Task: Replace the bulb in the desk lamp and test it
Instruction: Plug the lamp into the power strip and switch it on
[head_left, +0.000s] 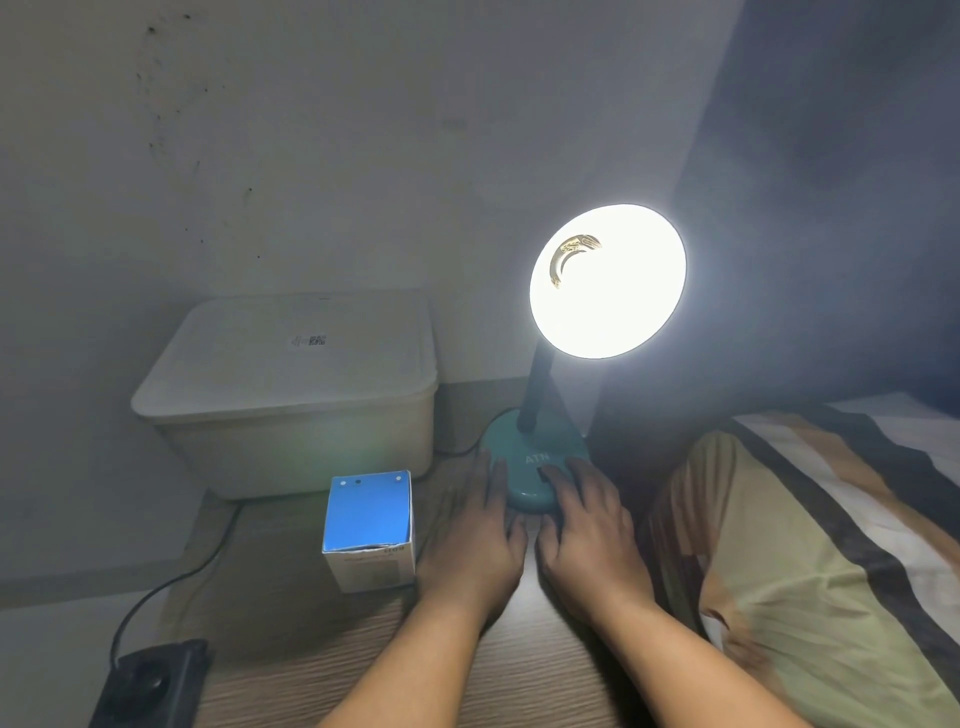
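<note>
The desk lamp stands lit on the wooden table, its round shade (608, 283) glowing bright white and facing me. Glare hides the bulb inside. A dark stem (540, 387) runs down to the teal base (524, 457). My left hand (475, 535) lies flat with its fingertips at the left edge of the base. My right hand (589, 525) rests with its fingers on the front of the base. Neither hand holds anything. A blue and white bulb box (369, 527) stands upright just left of my left hand.
A white lidded plastic bin (291, 389) sits at the back left against the wall. A black power strip (150, 683) with its cable lies at the front left corner of the table (291, 639). A striped blanket (831, 519) covers the right side.
</note>
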